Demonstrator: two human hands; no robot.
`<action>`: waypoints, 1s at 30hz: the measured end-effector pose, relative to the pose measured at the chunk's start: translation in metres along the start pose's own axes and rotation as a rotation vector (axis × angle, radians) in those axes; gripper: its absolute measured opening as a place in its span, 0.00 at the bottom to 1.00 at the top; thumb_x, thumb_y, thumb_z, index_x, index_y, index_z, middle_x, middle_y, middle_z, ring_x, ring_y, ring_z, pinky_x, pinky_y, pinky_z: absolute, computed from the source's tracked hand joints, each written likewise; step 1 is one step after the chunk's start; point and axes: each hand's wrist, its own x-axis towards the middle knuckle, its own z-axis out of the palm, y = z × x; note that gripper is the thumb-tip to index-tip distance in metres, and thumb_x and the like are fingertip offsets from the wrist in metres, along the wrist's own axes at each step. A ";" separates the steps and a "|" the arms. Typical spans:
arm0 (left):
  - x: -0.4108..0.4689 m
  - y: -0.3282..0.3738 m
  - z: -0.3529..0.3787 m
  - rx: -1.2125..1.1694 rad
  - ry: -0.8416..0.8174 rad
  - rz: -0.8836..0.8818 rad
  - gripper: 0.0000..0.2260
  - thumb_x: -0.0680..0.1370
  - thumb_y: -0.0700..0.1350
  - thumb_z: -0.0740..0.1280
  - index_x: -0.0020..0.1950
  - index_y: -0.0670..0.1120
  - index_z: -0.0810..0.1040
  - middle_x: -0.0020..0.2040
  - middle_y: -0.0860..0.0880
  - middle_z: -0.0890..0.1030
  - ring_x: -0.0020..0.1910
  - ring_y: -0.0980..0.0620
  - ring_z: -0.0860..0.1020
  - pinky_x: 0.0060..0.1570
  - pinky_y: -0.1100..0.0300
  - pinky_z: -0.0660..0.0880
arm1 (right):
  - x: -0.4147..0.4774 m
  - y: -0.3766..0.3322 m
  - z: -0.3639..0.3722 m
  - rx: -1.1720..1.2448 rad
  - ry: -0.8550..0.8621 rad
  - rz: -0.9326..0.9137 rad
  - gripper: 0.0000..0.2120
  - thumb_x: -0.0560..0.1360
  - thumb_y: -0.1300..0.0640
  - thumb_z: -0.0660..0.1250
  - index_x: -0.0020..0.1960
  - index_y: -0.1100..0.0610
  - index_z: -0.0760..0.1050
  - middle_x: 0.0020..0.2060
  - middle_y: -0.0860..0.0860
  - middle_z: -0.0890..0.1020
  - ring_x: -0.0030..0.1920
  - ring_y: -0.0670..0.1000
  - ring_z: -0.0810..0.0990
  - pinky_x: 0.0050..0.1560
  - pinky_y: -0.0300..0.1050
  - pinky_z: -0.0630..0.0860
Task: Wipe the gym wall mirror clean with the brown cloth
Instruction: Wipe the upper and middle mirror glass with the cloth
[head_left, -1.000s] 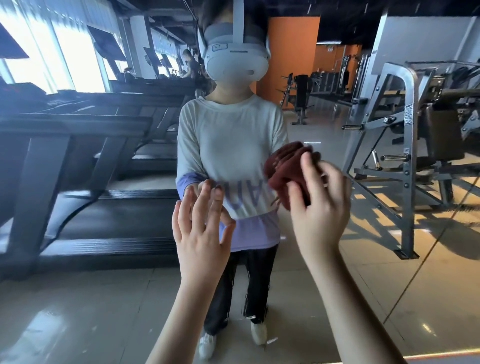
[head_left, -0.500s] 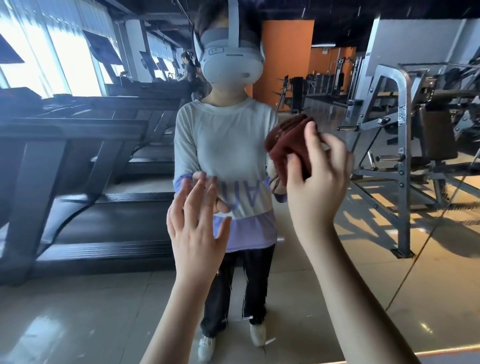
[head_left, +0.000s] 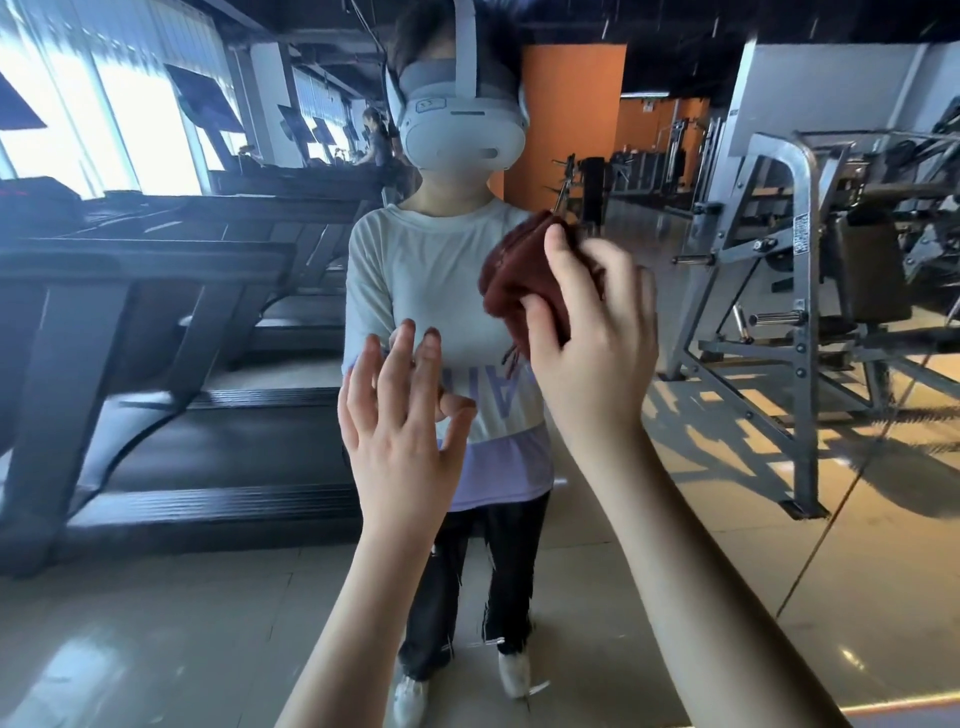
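Up front, the right hand (head_left: 587, 353) grips the bunched brown cloth (head_left: 511, 270), thumb under the wad and index finger laid up over its top, with loose threads hanging off the lower edge. It holds the cloth up at the gym wall mirror (head_left: 156, 613), about chest height on the reflected person (head_left: 426, 280); whether the fabric actually touches the glass cannot be told, since the cloth and its reflection blur together. Lower and just beside it, the left hand (head_left: 405, 421) is empty, fingers straight and spread, palm facing the mirror and fingertips right up against their own reflection. Both bare forearms rise from the bottom of the view. Behind the hands, the reflection shows the person in a pale long-sleeved top with a lilac hem, dark trousers and white shoes, wearing a white headset (head_left: 460, 124). To the left in the glass runs a row of dark treadmills (head_left: 156, 322) under bright windows (head_left: 130, 104). To the right stands a grey steel weight machine (head_left: 800, 312) casting shadows on the shiny tiled floor (head_left: 857, 571). Further back is an orange wall (head_left: 566, 114) with more equipment beside it.
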 end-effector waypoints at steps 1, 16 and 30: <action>-0.001 -0.001 0.000 0.001 0.002 0.004 0.28 0.77 0.52 0.69 0.74 0.46 0.69 0.74 0.43 0.71 0.74 0.42 0.62 0.73 0.45 0.60 | 0.002 0.004 -0.001 -0.017 0.004 -0.006 0.18 0.74 0.57 0.69 0.63 0.58 0.80 0.53 0.59 0.81 0.51 0.57 0.74 0.47 0.52 0.75; -0.003 -0.002 0.003 0.008 0.028 0.039 0.25 0.81 0.54 0.63 0.74 0.44 0.69 0.74 0.41 0.70 0.75 0.39 0.63 0.72 0.41 0.63 | -0.054 0.031 -0.021 0.064 0.108 0.455 0.22 0.75 0.56 0.68 0.67 0.60 0.75 0.55 0.60 0.77 0.55 0.60 0.78 0.51 0.51 0.77; -0.007 0.003 0.007 0.077 0.038 0.034 0.23 0.81 0.49 0.68 0.73 0.40 0.73 0.73 0.41 0.72 0.74 0.39 0.65 0.72 0.44 0.63 | -0.092 0.030 -0.027 0.049 0.029 0.523 0.21 0.73 0.54 0.67 0.64 0.61 0.74 0.55 0.59 0.76 0.54 0.60 0.77 0.47 0.54 0.78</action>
